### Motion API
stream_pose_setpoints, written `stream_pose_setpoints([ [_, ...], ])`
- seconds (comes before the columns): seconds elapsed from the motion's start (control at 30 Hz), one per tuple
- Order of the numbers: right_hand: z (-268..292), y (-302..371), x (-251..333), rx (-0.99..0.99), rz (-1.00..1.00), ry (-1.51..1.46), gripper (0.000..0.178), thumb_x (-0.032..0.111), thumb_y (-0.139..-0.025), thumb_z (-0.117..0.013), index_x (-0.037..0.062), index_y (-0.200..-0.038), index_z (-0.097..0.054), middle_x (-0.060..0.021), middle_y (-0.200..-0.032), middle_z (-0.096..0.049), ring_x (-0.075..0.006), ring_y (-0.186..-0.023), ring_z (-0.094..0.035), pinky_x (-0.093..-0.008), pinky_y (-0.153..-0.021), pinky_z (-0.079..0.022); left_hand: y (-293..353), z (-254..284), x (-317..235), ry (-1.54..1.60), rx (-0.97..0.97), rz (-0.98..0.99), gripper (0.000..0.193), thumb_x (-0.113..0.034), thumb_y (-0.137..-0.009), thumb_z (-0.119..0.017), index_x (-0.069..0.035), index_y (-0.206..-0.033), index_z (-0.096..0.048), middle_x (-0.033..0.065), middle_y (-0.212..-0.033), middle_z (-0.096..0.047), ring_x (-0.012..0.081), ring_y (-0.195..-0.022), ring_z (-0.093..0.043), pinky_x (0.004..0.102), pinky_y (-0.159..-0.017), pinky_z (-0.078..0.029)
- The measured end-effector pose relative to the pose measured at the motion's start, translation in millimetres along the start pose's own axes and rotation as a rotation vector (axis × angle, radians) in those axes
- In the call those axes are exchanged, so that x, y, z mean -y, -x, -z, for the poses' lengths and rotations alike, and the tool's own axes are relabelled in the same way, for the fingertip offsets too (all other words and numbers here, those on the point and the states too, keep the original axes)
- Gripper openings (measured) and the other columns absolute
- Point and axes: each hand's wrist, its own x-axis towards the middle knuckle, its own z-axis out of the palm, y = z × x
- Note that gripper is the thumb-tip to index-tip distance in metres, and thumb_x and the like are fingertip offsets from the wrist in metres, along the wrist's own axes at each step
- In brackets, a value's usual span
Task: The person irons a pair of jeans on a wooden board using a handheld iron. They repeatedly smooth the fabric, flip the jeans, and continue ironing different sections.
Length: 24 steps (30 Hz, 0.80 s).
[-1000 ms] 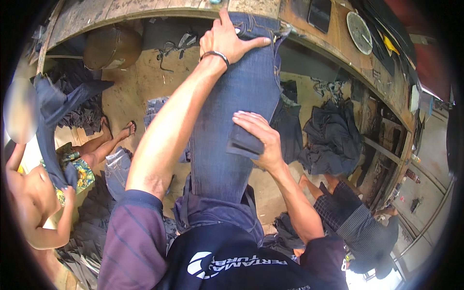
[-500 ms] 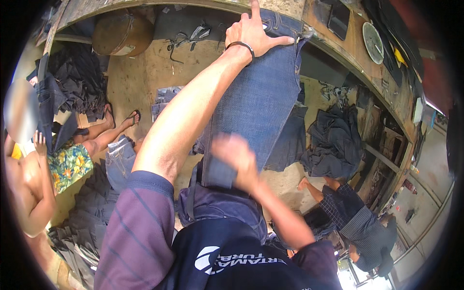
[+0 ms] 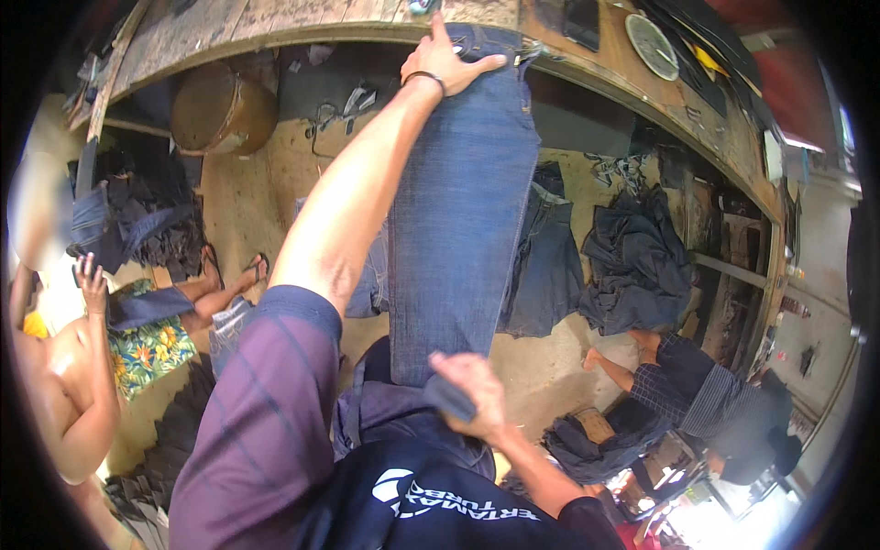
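A pair of blue jeans (image 3: 463,192) stretches lengthwise from the wooden bench's edge down to my lap. At its waist end my left hand (image 3: 442,69) lies on the denim with thumb and forefinger spread, pressing it against the edge. My right hand (image 3: 475,390), slightly blurred, is closed around a dark grey pad (image 3: 449,400) near the lower end of the jeans, close to my body. Motion blur hides whether the pad touches the cloth. A dark band circles my left wrist.
On the curved wooden bench (image 3: 302,20) are a phone (image 3: 582,23) and a round, pale dish (image 3: 652,46). Dark garments (image 3: 637,261) lie heaped at right. One person (image 3: 82,367) sits at left among denim piles; another person (image 3: 724,408) bends at right. A brown drum (image 3: 223,110) stands back left.
My right hand has moved with the pad from partway up the jeans down toward my lap. My left hand keeps its hold place. The person at left has shifted the denim onto their lap.
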Motion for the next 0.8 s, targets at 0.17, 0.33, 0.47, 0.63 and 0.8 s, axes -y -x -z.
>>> stream_pose_setpoints([
  [0.17, 25.6, -70.8, -87.4, -0.709, -0.248, 0.608, 0.076, 0.023, -0.088, -0.091, 0.0011, -0.154, -0.060, -0.0173, -0.122, -0.073, -0.0393, -0.111, -0.066, -0.0514, -0.108, -0.048, 18.1, 9.8, 64.7, 0.171, -0.098, 0.013, 0.127, -0.087, -0.089, -0.067, 0.002, -0.172, -0.031, 0.0350, -0.166, -0.048, 0.0436, -0.156, -0.048, 0.0471, -0.130, -0.037],
  [0.33, -26.2, -25.9, -131.3, -0.749, -0.388, -0.401, 0.055, 0.030, -0.103, -0.082, -0.0054, -0.142, -0.067, -0.0167, -0.141, -0.072, -0.0236, -0.129, -0.066, -0.0417, -0.113, -0.050, 148.8, -19.9, 121.3, 0.820, 0.105, 0.088, 0.078, -0.062, -0.114, -0.053, 0.009, -0.137, -0.071, 0.0155, -0.127, -0.078, 0.0215, -0.120, -0.068, 0.0364, -0.110, -0.050],
  [0.47, -54.9, 86.0, -52.5, -0.634, -0.609, -0.176, 0.073, 0.029, -0.102, -0.082, -0.0105, -0.156, -0.051, -0.0229, -0.155, -0.062, -0.0326, -0.148, -0.054, -0.0455, -0.127, -0.038, 315.2, 2.5, 121.5, 0.532, 0.002, 0.106, 0.064, -0.049, -0.120, -0.047, 0.012, -0.125, -0.068, 0.0212, -0.123, -0.077, 0.0217, -0.116, -0.067, 0.0408, -0.105, -0.050],
  [0.63, 10.3, 21.5, -41.5, -0.644, -0.587, -0.304, 0.074, 0.038, -0.104, -0.080, -0.0081, -0.154, -0.051, -0.0261, -0.157, -0.058, -0.0329, -0.144, -0.058, -0.0477, -0.122, -0.045, 396.4, 60.9, 127.1, 0.932, 0.325, 0.521, 0.071, -0.040, -0.112, -0.066, -0.004, -0.169, -0.044, 0.0147, -0.161, -0.059, 0.0214, -0.146, -0.054, 0.0398, -0.119, -0.044],
  [0.8, 24.0, -33.8, -120.8, -0.070, -0.971, -1.201, 0.082, 0.067, -0.103, -0.071, 0.0010, -0.150, -0.061, -0.0180, -0.144, -0.066, -0.0320, -0.124, -0.065, -0.0490, -0.111, -0.053, 423.5, 43.2, 105.1, 0.888, 0.324, 0.247, 0.061, -0.027, -0.106, -0.077, -0.001, -0.157, -0.056, 0.0069, -0.146, -0.070, 0.0214, -0.133, -0.065, 0.0366, -0.116, -0.047],
])
